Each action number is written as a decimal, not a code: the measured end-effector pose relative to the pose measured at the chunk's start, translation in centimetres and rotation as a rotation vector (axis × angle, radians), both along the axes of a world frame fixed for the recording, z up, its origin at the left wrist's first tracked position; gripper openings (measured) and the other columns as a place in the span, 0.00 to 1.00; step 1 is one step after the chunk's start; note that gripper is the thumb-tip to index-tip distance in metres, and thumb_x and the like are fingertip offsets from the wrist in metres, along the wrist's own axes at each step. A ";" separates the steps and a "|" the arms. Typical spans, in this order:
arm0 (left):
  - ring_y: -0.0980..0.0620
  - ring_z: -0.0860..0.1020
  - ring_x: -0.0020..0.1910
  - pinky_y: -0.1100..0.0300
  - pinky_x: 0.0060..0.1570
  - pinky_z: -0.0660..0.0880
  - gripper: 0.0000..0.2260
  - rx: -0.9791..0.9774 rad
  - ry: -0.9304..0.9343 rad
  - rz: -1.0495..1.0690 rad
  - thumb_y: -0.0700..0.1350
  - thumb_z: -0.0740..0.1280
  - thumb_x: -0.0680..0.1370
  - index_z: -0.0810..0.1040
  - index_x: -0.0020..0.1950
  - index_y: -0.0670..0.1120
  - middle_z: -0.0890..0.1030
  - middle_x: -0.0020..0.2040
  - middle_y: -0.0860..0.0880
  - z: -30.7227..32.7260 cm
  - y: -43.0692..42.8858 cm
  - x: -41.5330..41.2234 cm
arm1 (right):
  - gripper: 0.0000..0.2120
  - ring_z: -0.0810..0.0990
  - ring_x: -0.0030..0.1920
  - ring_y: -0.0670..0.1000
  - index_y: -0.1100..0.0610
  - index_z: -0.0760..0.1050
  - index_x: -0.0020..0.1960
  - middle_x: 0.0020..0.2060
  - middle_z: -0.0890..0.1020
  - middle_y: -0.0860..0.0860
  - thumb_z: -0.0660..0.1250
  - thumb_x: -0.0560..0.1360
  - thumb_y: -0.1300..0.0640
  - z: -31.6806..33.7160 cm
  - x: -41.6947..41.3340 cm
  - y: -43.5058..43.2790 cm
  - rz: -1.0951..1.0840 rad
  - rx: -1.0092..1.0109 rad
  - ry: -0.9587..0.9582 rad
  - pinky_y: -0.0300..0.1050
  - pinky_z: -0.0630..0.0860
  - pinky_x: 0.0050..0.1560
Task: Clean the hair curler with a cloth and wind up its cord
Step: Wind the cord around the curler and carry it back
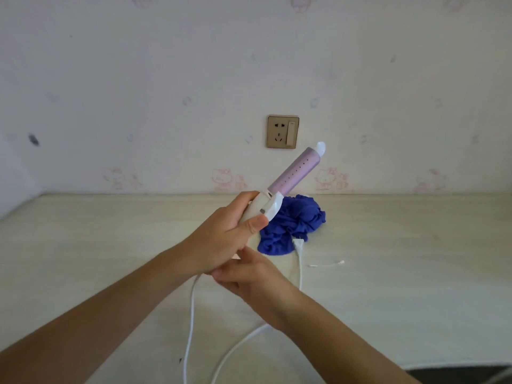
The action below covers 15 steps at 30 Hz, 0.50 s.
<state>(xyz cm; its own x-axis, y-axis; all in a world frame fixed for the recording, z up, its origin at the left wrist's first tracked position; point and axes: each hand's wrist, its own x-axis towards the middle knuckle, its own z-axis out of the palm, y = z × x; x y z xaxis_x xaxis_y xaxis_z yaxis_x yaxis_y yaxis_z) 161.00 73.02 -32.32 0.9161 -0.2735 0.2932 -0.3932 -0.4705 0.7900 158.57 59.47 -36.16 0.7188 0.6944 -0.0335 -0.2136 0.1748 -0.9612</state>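
Head view, left hand (pixel 221 239) gripping hair curler (pixel 293 171) handle, barrel tilted up, right hand (pixel 249 275) just beneath, grip unclear

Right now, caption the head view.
Left hand grips tilted hair curler, right hand at its base; blue cloth, cord on table.

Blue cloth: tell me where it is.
In the head view the crumpled blue cloth lies on the pale table, right of centre, just behind the left hand gripping the lilac-and-white hair curler; the white plug sits at its near edge.
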 end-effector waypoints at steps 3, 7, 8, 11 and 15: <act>0.57 0.70 0.29 0.65 0.31 0.70 0.12 -0.025 0.008 -0.014 0.56 0.62 0.85 0.71 0.69 0.60 0.74 0.31 0.57 0.8 0.6 0.0 | 0.20 0.84 0.51 0.57 0.64 0.75 0.65 0.41 0.82 0.55 0.68 0.74 0.67 -0.4 -0.8 1.7 0.066 0.067 0.060 0.59 0.71 0.73; 0.54 0.68 0.29 0.63 0.31 0.70 0.11 -0.025 0.031 -0.007 0.53 0.63 0.85 0.74 0.67 0.62 0.71 0.34 0.54 1.1 1.7 -0.5 | 0.04 0.74 0.24 0.49 0.58 0.81 0.51 0.25 0.71 0.46 0.67 0.78 0.61 -0.4 -0.2 1.0 0.053 -0.187 -0.077 0.53 0.84 0.40; 0.55 0.68 0.29 0.63 0.30 0.69 0.12 -0.027 0.038 -0.006 0.53 0.63 0.84 0.74 0.67 0.62 0.71 0.35 0.52 1.2 2.0 -0.6 | 0.04 0.69 0.22 0.47 0.57 0.82 0.49 0.23 0.70 0.45 0.68 0.79 0.60 -0.2 0.1 0.3 0.041 -0.267 -0.168 0.44 0.78 0.29; 0.54 0.67 0.28 0.62 0.30 0.67 0.13 -0.015 0.080 -0.009 0.54 0.62 0.82 0.76 0.65 0.62 0.73 0.40 0.42 1.5 2.9 -1.1 | 0.06 0.64 0.26 0.45 0.55 0.84 0.44 0.25 0.70 0.43 0.72 0.78 0.55 1.3 1.0 -2.0 -0.037 -0.421 -0.496 0.36 0.64 0.28; 0.59 0.71 0.29 0.64 0.32 0.68 0.14 0.090 0.108 -0.024 0.60 0.63 0.79 0.78 0.63 0.61 0.77 0.38 0.56 1.5 4.0 -1.3 | 0.14 0.66 0.30 0.47 0.44 0.79 0.34 0.27 0.71 0.45 0.73 0.77 0.55 3.7 3.0 -4.7 -0.162 -0.521 -0.722 0.40 0.65 0.34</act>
